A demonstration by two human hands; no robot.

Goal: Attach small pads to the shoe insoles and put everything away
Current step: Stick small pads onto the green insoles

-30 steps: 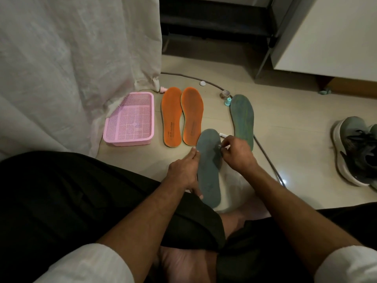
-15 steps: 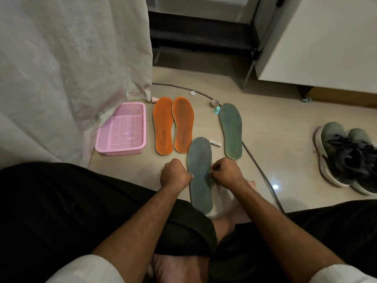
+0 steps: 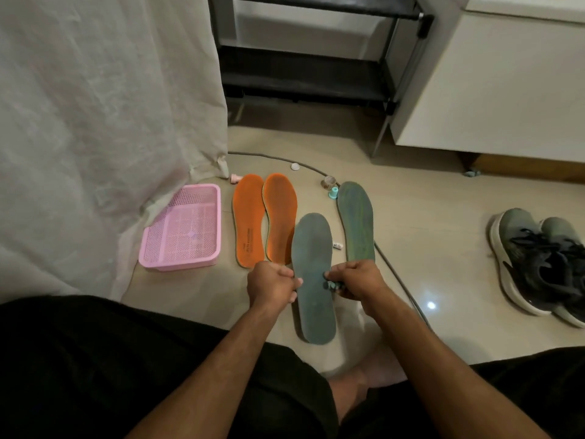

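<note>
A grey-green insole (image 3: 313, 248) lies lengthwise on the floor before my crossed legs. My left hand (image 3: 272, 285) grips its left edge with curled fingers. My right hand (image 3: 357, 282) holds its right edge and pinches a small teal pad (image 3: 332, 285) against it. A second grey-green insole (image 3: 356, 221) lies to the right. Two orange insoles (image 3: 264, 220) lie side by side to the left. A small white piece (image 3: 337, 246) sits between the green insoles.
A pink mesh basket (image 3: 182, 228) stands left, against a hanging white cloth (image 3: 95, 122). A teal cap (image 3: 333, 193), a tape roll (image 3: 328, 181) and a cable (image 3: 402, 280) lie near the far insole. Dark sneakers (image 3: 538, 264) sit right. A black rack (image 3: 304, 74) and white cabinet (image 3: 490, 90) stand behind.
Both hands slid back along the insole and now grip its two edges at mid-length. The right hand came off the insole's top area. The camera tilted upward.
</note>
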